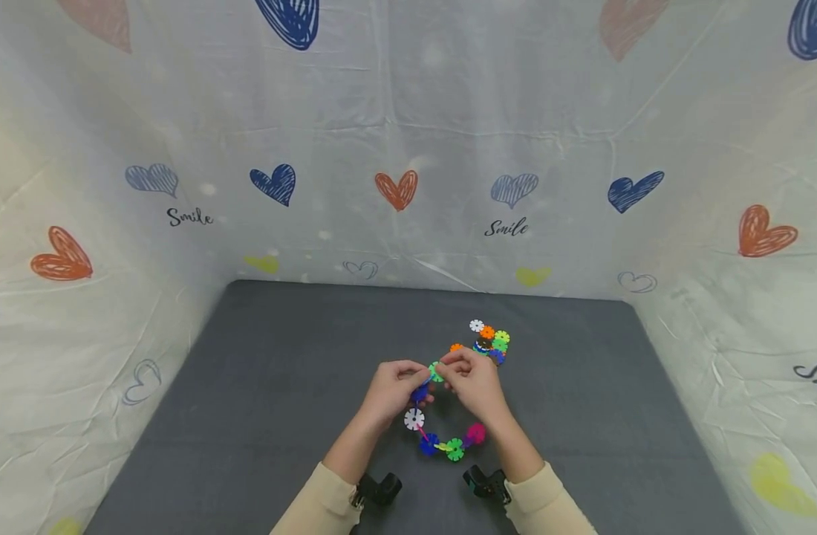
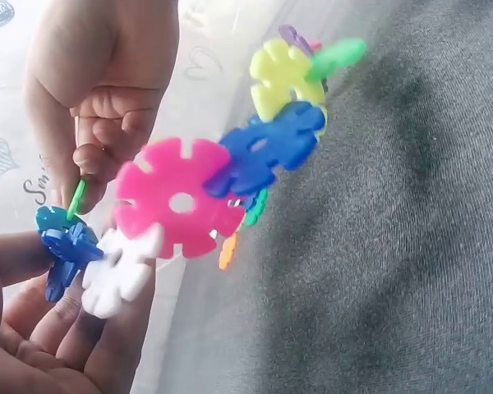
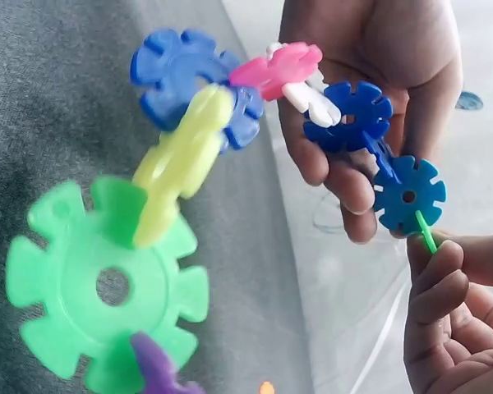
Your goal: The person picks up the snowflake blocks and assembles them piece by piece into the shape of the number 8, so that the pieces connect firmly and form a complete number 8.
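Note:
A chain of notched plastic snowflake discs hangs from both hands in a loop. My left hand [image 1: 391,392] pinches a teal-blue disc [image 3: 410,195] near the chain's end. My right hand [image 1: 477,385] pinches a green disc [image 1: 436,371], which meets the teal disc's edge; it appears edge-on in both wrist views. From the left hand the chain runs through dark blue discs [image 3: 349,117], a white disc [image 1: 414,419], a pink disc [image 2: 179,199], a blue disc [image 1: 429,444], a yellow disc [image 2: 287,80], another green disc [image 1: 455,449] and a purple disc to a magenta disc [image 1: 476,433].
Beyond the right hand, a small pile of loose discs [image 1: 501,337] in several colours lies on the dark grey table [image 1: 301,349]. An orange disc [image 1: 456,347] sits just left of it. A white curtain [image 1: 448,148] printed with hearts surrounds the table's back and sides.

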Demonstrator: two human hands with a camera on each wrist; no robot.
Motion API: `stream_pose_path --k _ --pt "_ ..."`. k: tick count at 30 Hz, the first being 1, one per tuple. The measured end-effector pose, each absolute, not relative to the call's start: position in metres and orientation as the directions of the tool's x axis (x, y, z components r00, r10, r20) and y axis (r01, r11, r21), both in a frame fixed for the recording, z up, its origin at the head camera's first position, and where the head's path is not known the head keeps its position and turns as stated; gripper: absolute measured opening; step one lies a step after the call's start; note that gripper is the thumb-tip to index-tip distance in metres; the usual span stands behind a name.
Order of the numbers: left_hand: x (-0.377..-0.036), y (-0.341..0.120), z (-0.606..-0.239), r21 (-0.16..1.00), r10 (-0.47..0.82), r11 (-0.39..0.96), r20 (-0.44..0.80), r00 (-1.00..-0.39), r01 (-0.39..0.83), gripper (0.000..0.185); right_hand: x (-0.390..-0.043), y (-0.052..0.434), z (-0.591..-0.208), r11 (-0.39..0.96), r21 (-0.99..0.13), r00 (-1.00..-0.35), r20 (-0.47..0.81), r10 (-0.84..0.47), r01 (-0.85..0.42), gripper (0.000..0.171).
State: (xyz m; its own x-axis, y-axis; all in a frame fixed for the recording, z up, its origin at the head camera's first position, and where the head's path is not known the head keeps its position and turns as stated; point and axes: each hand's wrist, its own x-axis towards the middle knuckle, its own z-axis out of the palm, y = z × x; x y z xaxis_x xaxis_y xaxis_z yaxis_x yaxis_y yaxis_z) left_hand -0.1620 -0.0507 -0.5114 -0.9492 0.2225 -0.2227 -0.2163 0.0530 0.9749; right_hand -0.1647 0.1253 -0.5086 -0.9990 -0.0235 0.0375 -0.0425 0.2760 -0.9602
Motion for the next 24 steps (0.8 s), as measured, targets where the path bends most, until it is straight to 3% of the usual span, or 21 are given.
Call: stream_pose_path --k 13,18,24 --pt "-0.160 -0.050 -0.518 0.972 0.229 -0.005 -0.229 -0.946 -0.237 0.027 -0.164 0.133 -0.506 0.371 -0.928 -0.994 -0.007 -0.113 -0.035 0.017" --pt "-0.162 -0.057 -0.526 0.955 0.131 -0.081 -0.272 -0.953 -0.284 0.029 -0.168 0.155 -0.512 0.415 -0.909 -1.000 0.022 -0.021 -0.029 0.031" --pt "-0.164 -0.067 -0.529 0.921 0.052 -0.213 -0.324 -0.945 -0.328 0.031 -0.178 0.187 -0.538 0.575 -0.816 -0.991 0.033 0.133 0.050 0.029"
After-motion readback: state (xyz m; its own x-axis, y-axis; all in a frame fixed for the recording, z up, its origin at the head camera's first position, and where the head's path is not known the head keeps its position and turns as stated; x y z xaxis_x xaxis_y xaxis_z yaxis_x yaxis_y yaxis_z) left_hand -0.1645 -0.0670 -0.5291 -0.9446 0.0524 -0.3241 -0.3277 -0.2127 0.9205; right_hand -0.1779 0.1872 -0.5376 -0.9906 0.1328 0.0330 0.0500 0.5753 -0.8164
